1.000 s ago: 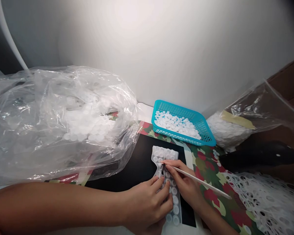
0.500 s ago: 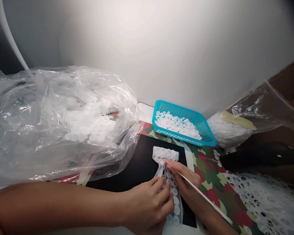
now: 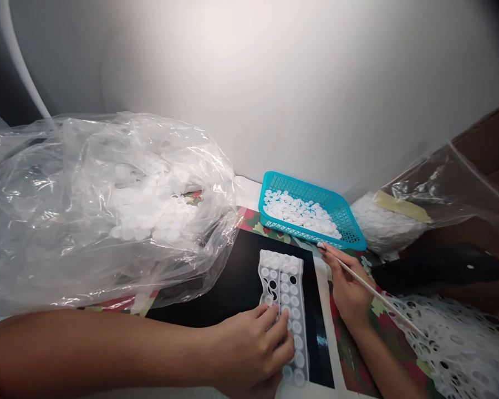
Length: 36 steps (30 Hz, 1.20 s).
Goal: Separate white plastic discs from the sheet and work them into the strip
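A translucent white sheet (image 3: pixel 296 302) with rows of round white discs lies lengthwise on a black mat (image 3: pixel 216 282). Near its far end, dark round holes show where discs are absent. My left hand (image 3: pixel 255 343) grips the sheet's left side, its fingers curled over the surface and the thumb hidden. Off to the right of the sheet, my right hand (image 3: pixel 349 285) pinches a thin white stick (image 3: pixel 380 299) that slants back over the forearm. A small white piece (image 3: pixel 321 244) shows at the right fingertips, close to the front of the turquoise basket (image 3: pixel 291 229).
Small white discs (image 3: pixel 303 213) fill much of the basket. On the left spreads a large clear plastic bag (image 3: pixel 108 194) with white round pieces inside. Another bag (image 3: pixel 393 224) stands at right, above a black object (image 3: pixel 444 263) and a pile of holed white sheets (image 3: pixel 461 343).
My right hand, with the stick, has moved away from the sheet to the right and up beside the basket. My left hand stays on the sheet, whose holed far part is now uncovered.
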{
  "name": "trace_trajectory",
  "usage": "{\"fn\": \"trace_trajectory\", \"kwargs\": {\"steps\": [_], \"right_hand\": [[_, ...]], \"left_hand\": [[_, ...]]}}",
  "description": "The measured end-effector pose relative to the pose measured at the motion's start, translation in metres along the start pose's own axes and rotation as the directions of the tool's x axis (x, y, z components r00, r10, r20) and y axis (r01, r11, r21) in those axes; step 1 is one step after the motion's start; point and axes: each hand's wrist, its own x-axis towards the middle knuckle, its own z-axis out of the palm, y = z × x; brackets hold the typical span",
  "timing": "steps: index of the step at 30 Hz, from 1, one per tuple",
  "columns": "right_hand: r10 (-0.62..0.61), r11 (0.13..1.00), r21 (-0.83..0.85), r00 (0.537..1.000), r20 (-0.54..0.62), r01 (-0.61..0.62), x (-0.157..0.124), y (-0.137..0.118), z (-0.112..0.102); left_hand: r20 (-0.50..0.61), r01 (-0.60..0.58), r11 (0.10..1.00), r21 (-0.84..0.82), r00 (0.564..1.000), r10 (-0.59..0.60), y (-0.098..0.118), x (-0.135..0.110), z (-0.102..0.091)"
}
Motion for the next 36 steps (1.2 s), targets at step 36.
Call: {"fn": "trace_trajectory", "kwargs": {"steps": [36], "right_hand": [[-0.187,0.961,-0.202,0.982,0.032,0.189,0.021,0.025,-0.011]], "left_hand": [[0.006,0.018,0.999,-0.050,1.000,-0.017,-0.002,0.000,-0.001]]}}
